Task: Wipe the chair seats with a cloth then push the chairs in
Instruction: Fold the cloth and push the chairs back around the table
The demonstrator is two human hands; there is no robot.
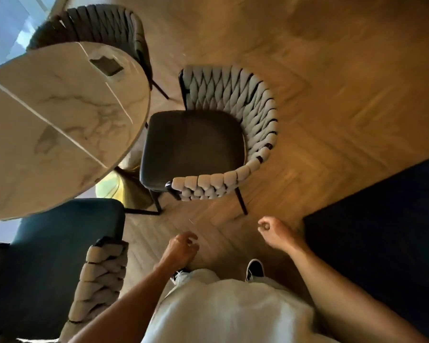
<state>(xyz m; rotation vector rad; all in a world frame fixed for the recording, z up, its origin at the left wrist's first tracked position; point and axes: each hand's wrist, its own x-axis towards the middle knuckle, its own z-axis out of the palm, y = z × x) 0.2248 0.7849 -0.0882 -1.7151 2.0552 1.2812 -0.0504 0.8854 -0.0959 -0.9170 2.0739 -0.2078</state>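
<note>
The bench (60, 115) fills the left; the middle chair (196, 147) stands clear of it, seat exposed for wiping. No cloth shows, perhaps hidden. Left hand (181, 248) hangs loosely curled, right hand (273, 231) fisted, both empty.

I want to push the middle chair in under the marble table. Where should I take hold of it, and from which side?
Probably grip the braided backrest at its top rim, coming from the floor side behind the chair, opposite the table. The rest wraps the dark seat in a curve, so both hands could hold the rim apart and push toward the table.
</note>
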